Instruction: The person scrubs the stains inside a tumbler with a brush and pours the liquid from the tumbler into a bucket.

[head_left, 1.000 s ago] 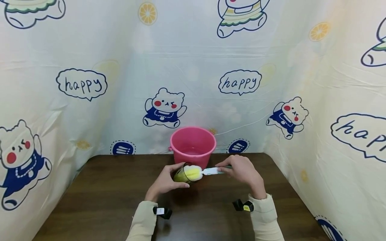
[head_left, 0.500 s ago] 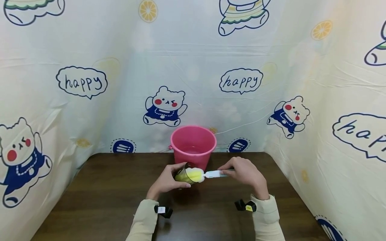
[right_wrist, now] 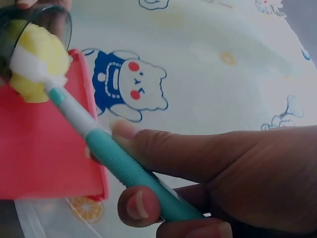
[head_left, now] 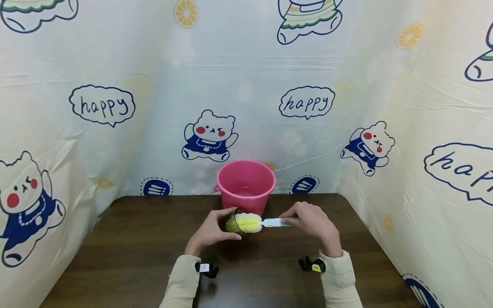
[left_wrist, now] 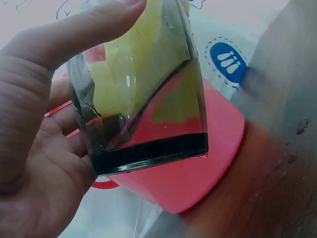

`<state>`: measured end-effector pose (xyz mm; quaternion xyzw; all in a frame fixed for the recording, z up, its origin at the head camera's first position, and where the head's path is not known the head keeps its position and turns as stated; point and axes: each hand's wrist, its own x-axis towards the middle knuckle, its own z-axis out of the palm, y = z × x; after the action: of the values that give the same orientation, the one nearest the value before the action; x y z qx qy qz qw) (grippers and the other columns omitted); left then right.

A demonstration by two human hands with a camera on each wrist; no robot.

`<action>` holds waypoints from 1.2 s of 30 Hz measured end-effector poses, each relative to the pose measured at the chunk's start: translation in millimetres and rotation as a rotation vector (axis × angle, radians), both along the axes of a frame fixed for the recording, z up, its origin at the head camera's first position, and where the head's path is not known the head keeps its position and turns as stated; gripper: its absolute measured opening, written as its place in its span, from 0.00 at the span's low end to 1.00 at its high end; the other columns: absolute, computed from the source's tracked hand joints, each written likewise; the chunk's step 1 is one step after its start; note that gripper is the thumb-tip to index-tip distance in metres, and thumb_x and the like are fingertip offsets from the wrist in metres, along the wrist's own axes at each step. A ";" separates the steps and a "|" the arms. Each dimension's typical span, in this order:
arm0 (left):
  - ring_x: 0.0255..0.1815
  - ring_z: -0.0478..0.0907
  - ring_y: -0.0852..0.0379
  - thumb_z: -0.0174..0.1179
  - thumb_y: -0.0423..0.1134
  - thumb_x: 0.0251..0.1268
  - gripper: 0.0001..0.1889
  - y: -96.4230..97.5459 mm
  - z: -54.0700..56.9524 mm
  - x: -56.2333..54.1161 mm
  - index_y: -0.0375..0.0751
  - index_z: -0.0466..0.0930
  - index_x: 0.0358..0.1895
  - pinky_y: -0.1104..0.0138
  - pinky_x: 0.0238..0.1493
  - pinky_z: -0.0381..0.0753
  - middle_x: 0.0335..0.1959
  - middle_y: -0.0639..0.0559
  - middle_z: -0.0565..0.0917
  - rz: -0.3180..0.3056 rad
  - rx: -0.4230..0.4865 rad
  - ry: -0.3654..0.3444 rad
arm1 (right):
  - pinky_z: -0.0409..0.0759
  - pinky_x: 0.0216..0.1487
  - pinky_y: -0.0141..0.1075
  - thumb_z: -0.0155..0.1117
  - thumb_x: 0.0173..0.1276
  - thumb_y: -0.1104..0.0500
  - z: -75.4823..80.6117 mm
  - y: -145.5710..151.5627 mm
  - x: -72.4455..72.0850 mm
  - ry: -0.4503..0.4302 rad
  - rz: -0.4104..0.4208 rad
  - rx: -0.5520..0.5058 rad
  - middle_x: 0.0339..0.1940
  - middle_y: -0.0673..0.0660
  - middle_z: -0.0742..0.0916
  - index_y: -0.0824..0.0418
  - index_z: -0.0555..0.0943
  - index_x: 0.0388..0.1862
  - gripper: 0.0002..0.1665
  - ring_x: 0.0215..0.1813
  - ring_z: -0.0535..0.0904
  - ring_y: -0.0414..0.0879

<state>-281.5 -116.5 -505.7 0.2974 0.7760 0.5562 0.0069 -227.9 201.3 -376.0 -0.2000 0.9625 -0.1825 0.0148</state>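
Observation:
My left hand [head_left: 211, 231] grips a dark, see-through drinking glass [left_wrist: 148, 148] tilted on its side, its mouth toward the right. Drops of water cling to the glass wall. In the head view my right hand [head_left: 310, 222] pinches the handle of a sponge cup brush [right_wrist: 119, 158]; the handle is white and teal with a ribbed grip. The yellow and white sponge head [head_left: 249, 223] sits partly inside the glass, with its handle end sticking out of the mouth. Through the glass in the left wrist view the yellow sponge shows pressed near the wall.
A pink bucket [head_left: 246, 203] stands at the back of the dark wooden table [head_left: 154, 256], right behind the glass. Water drops [left_wrist: 292, 156] lie on the table. A patterned curtain [head_left: 254, 64] hangs behind and along both sides.
The brush and right hand have shifted slightly to the right, so a little more of the sponge head shows outside the glass. The left hand keeps its hold on the glass.

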 end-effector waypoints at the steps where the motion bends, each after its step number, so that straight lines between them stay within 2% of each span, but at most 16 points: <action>1: 0.67 0.74 0.52 0.82 0.45 0.48 0.44 0.2 -0.4 -0.2 0.46 0.73 0.73 0.60 0.65 0.78 0.68 0.55 0.78 -0.001 -0.003 0.000 | 0.72 0.25 0.34 0.72 0.68 0.52 0.8 -0.8 0.8 0.005 0.016 0.006 0.29 0.41 0.88 0.47 0.92 0.45 0.08 0.25 0.73 0.38; 4: 0.67 0.75 0.51 0.82 0.45 0.47 0.44 0.3 -0.8 -0.3 0.46 0.73 0.72 0.60 0.64 0.79 0.68 0.54 0.78 -0.003 0.000 0.008 | 0.72 0.25 0.32 0.71 0.68 0.52 2.8 -2.8 2.3 0.032 0.051 0.008 0.31 0.41 0.89 0.47 0.92 0.46 0.09 0.25 0.73 0.37; 7: 0.66 0.75 0.49 0.82 0.44 0.48 0.44 -0.5 -0.3 -0.4 0.45 0.73 0.72 0.59 0.64 0.79 0.68 0.51 0.78 -0.005 0.013 0.020 | 0.73 0.25 0.32 0.72 0.68 0.52 1.5 -4.6 1.4 0.058 0.051 -0.014 0.34 0.43 0.90 0.47 0.91 0.50 0.13 0.25 0.74 0.37; 11: 0.66 0.74 0.48 0.82 0.43 0.47 0.44 -3.0 1.2 -0.3 0.44 0.73 0.72 0.54 0.65 0.78 0.69 0.50 0.78 0.010 0.011 0.026 | 0.76 0.28 0.32 0.72 0.67 0.51 -3.6 -7.2 -1.3 0.038 0.046 -0.039 0.39 0.45 0.91 0.46 0.90 0.53 0.16 0.29 0.77 0.39; 15: 0.67 0.74 0.48 0.83 0.45 0.46 0.44 -5.2 1.6 -0.1 0.46 0.75 0.71 0.52 0.65 0.78 0.69 0.51 0.78 0.023 -0.015 0.031 | 0.80 0.35 0.34 0.73 0.67 0.52 -5.7 -8.9 -0.8 -0.025 0.054 -0.032 0.40 0.44 0.91 0.46 0.91 0.48 0.11 0.34 0.79 0.37; 19: 0.66 0.75 0.50 0.83 0.47 0.46 0.44 -3.7 -0.4 -0.8 0.46 0.75 0.71 0.53 0.64 0.79 0.68 0.53 0.79 0.011 -0.037 0.044 | 0.80 0.33 0.36 0.75 0.65 0.54 -3.6 -10.9 -0.2 -0.046 0.022 -0.011 0.37 0.44 0.91 0.48 0.92 0.44 0.10 0.31 0.79 0.37; 23: 0.67 0.75 0.51 0.82 0.48 0.46 0.45 1.0 -3.6 -2.1 0.45 0.74 0.72 0.53 0.65 0.78 0.68 0.54 0.78 -0.006 -0.043 0.046 | 0.75 0.27 0.36 0.77 0.62 0.53 -0.9 -15.0 -3.4 0.035 -0.052 0.045 0.32 0.43 0.90 0.48 0.93 0.40 0.07 0.26 0.75 0.39; 26: 0.68 0.74 0.51 0.82 0.47 0.47 0.45 4.2 -5.7 -2.1 0.44 0.73 0.72 0.52 0.66 0.78 0.69 0.53 0.78 -0.012 -0.038 0.034 | 0.72 0.26 0.36 0.78 0.61 0.51 1.1 -17.6 -6.7 0.111 -0.077 0.085 0.29 0.42 0.89 0.47 0.93 0.38 0.07 0.25 0.73 0.40; 33: 0.68 0.73 0.51 0.81 0.45 0.49 0.46 4.7 -5.3 -0.1 0.41 0.71 0.74 0.55 0.66 0.76 0.69 0.53 0.77 -0.031 -0.024 -0.016 | 0.70 0.24 0.31 0.78 0.60 0.48 1.9 -17.8 -5.2 0.238 0.014 0.113 0.30 0.41 0.90 0.45 0.93 0.42 0.11 0.25 0.72 0.36; 36: 0.67 0.74 0.50 0.81 0.45 0.49 0.45 3.3 -4.3 -2.2 0.43 0.71 0.73 0.58 0.65 0.78 0.69 0.53 0.78 -0.029 -0.021 -0.007 | 0.72 0.25 0.29 0.78 0.60 0.49 3.6 -17.6 0.5 0.248 0.061 0.096 0.31 0.42 0.91 0.46 0.93 0.42 0.11 0.26 0.74 0.34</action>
<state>-283.8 -113.3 -510.0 0.3067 0.7774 0.5488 0.0210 -227.4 183.7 -372.5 -0.2493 0.9581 -0.1097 -0.0890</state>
